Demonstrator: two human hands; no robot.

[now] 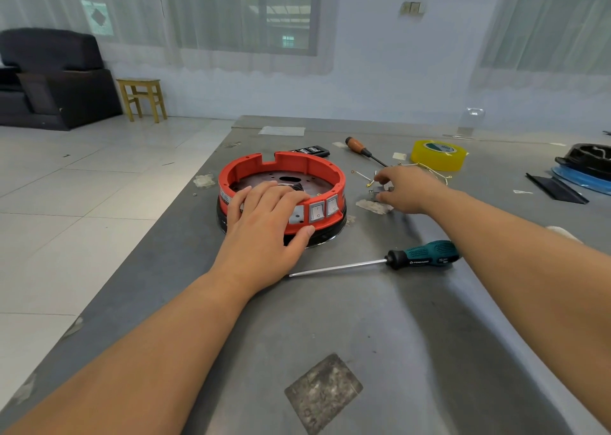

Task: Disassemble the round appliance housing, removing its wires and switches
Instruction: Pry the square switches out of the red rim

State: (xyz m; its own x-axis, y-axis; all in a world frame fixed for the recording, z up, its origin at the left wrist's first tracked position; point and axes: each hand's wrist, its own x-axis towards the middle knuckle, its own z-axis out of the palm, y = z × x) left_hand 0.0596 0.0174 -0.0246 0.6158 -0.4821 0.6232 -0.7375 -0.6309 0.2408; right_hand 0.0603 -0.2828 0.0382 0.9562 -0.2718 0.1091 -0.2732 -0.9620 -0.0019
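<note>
A: Housing (281,186) first, head view. Red round ring on a black base, sitting flat on the grey surface (380,335), left of centre. Open side faces up, so no real long axis; its round axis runs straight up. Notch in the far rim points away from the person.

B: Switches?

A: Two rocker switches (324,209) are in the near wall, facing the person, just right of the left hand (264,233).

B: That hand's doing what?

A: Draped over the near rim, fingers curled into the ring, thumb pressed on the outer wall below the switches. It's gripping the housing, I'd say to keep it from sliding or turning.

B: Right hand (410,188)?

A: Reached out to the right of the housing, well clear of it. Thumb and fingertips hooked around small metal bits (380,192) lying on the surface. Too small to tell whether it's pinching one or only touching, so I can't tell.

B: Wires?

A: Thin yellow wires (429,170) lie loose by that hand, near a yellow tape roll (439,154). Looks like the drop pile for removed parts, kept beside the work.

B: Tools?

A: Teal-handled screwdriver (380,262) lies in front of the housing, tip pointing left, handle by the right forearm, handy for a regrasp. An orange-handled screwdriver (363,150) lies further back.

B: Remaining?

A: Switches still seated, I'd judge.
</note>
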